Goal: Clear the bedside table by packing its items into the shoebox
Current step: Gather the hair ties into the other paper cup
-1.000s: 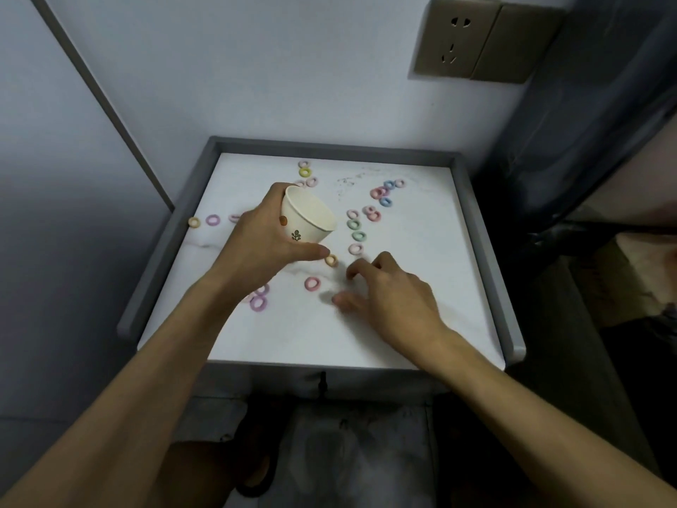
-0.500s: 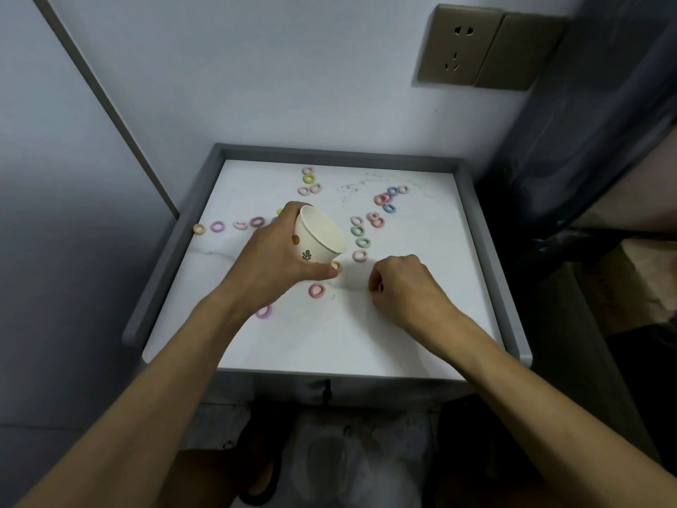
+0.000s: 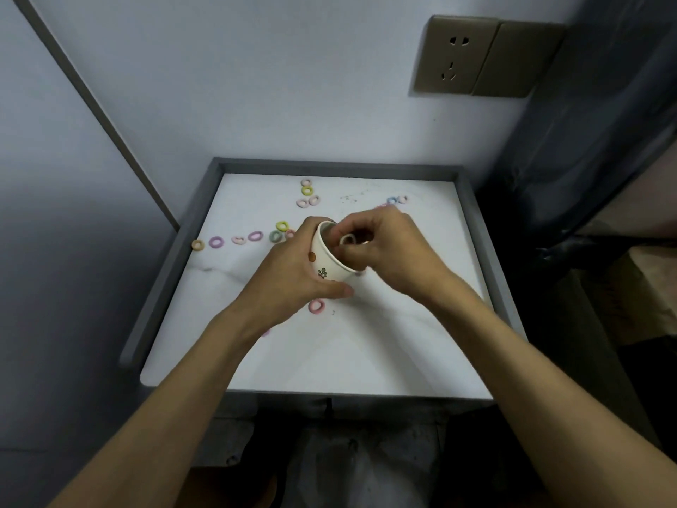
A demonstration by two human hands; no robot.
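- Dropping a pale ring (image 3: 348, 239) into the paper cup (image 3: 326, 258): the right hand (image 3: 395, 247) pinches it at the cup mouth. Best released well inside the rim, so it cannot bounce out.
- Left hand (image 3: 289, 284) wraps the cup wall, mouth tilted toward the right hand, mid-table. Hold it steady.
- Cup: small, white, leaf print.
- Loose rings (image 3: 216, 242): pastel, scattered left and far on the bedside table (image 3: 165, 273); no shoebox in view.

Two bare forearms (image 3: 176, 397), bare left hand (image 3: 289, 284), bare right hand (image 3: 395, 251), grey cloth (image 3: 366, 467) below (too dim to name)
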